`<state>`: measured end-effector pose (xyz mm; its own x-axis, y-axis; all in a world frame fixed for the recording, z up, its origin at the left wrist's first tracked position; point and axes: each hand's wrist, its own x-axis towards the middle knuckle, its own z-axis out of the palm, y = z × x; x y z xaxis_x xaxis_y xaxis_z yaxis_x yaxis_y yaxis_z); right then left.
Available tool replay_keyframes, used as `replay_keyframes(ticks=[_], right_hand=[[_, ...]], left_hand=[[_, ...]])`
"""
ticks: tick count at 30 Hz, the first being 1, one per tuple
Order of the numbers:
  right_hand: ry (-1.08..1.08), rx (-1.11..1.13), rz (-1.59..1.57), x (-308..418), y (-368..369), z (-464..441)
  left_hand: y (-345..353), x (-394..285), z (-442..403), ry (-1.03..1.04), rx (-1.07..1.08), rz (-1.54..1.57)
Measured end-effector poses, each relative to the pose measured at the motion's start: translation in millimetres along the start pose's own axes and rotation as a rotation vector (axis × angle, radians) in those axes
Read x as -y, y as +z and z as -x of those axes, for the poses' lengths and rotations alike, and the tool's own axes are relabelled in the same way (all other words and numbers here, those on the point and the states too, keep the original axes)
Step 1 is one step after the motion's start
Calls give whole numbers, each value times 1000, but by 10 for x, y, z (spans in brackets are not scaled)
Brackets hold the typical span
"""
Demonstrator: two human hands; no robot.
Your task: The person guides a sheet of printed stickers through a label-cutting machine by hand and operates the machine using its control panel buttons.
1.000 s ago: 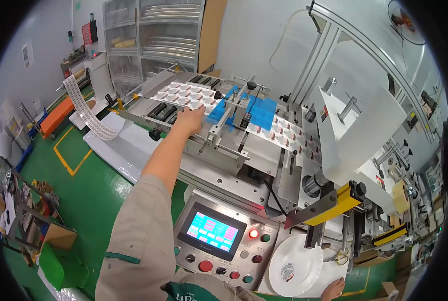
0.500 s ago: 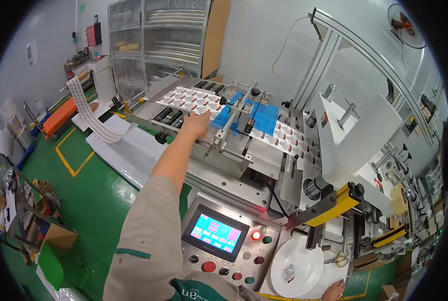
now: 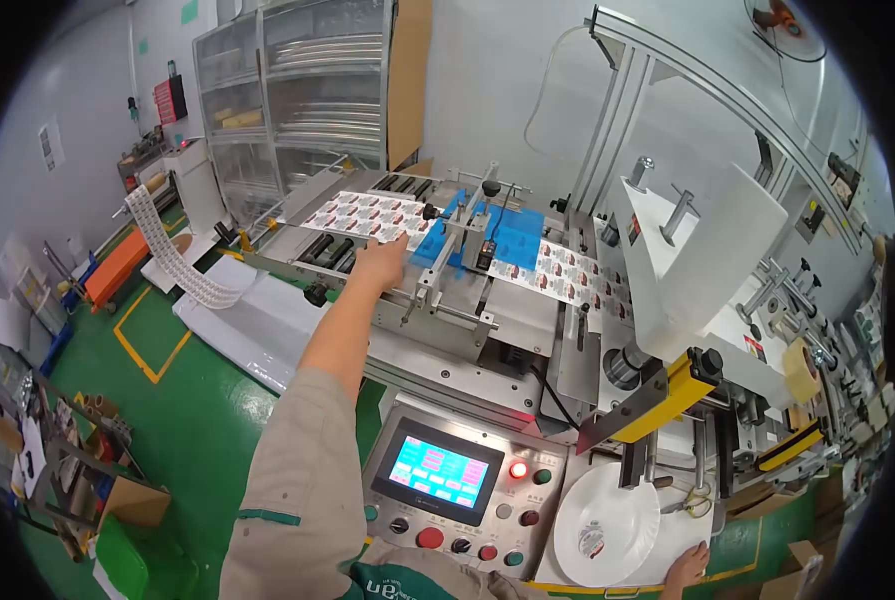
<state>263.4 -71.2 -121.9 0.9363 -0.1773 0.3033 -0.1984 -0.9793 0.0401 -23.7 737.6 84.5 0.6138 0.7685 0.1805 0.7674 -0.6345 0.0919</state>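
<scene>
Far L: a label strip (image 3: 165,245) hangs in a curve, well apart from both hands. Next, black rollers (image 3: 329,252) lie nr the near side of the printed sheet (image 3: 352,213). Its long axis runs across the machine, upper L to lower R in view, passing under the blue film (image 3: 517,240) & showing again on the R side.

L hand (image 3: 379,266), arm stretched out, is at the sheet's near edge, just L of the film. From the fingertips the sheet lies beyond & to the L; the film is just R. L is by far the nearer hand. Its fingers are partly bent, back of hand up; can't tell if they're open or closed on the edge, or if they touch it or hover just above.

Below, mid-view: touchscreen (image 3: 439,472), lit, w/ buttons under & beside it. Then a white plate (image 3: 574,545) w/ 1 round label (image 3: 590,541), & scissors (image 3: 700,500) just beside.

Far R: R hand (image 3: 685,568) is at the edge of the white board (image 3: 672,540), well apart from the sheet; partly cut off, grip can't be told.
</scene>
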Motion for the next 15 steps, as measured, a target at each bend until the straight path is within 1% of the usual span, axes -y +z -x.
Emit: replay_keyframes(ticks=[1,4,5,6,9,11,12,15], right_hand=[[9,-20,-20,5,-23,15],[24,-37,-7,83,-157,60],[44,36,-29,128,-246,86],[47,61,-24,144,-284,90],[51,63,-26,151,-229,93],[28,14,-37,107,-129,75],[21,-2,-38,83,-94,62],[28,-12,-35,49,-78,37]], left_hand=[[-59,-14,16,5,35,-10],[-81,-25,28,-4,35,-17],[-90,-22,21,-8,57,-3],[-78,-15,11,-13,69,-11],[-37,-6,-4,-8,48,-4],[-75,-30,19,-6,65,-1],[-31,-1,15,3,26,12],[-33,-1,21,5,13,14]])
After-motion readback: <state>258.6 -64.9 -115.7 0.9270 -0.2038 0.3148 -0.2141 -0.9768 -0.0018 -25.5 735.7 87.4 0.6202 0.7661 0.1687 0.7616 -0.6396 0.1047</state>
